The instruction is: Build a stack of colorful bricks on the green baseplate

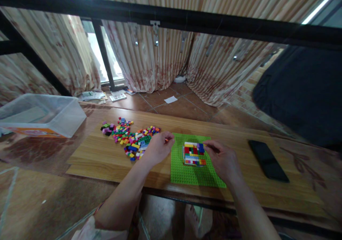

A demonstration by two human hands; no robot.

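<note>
A square block built of many-coloured toy bricks [191, 154] stands on a green studded baseplate [197, 177]. My right hand [224, 161] is at its far right corner, thumb and fingertips pinched close to a blue brick [201, 148] on top. A speck of yellow shows at those fingertips, too small to make out well. Over the baseplate's left edge, my left hand [159, 148] is closed in a pinch, with a small reddish toy brick [167, 139] showing at its fingers. Left of that hand lies a spread pile of loose toy bricks [124, 135], partly covered by the hand.
The wooden board [98, 165] carries everything. A black phone [268, 160] lies at the right. On the left stands a clear plastic bin [66, 115] with an orange label. A dark metal bar [173, 17] crosses above, before striped curtains [149, 58]. Papers [92, 96] lie beyond the board.
</note>
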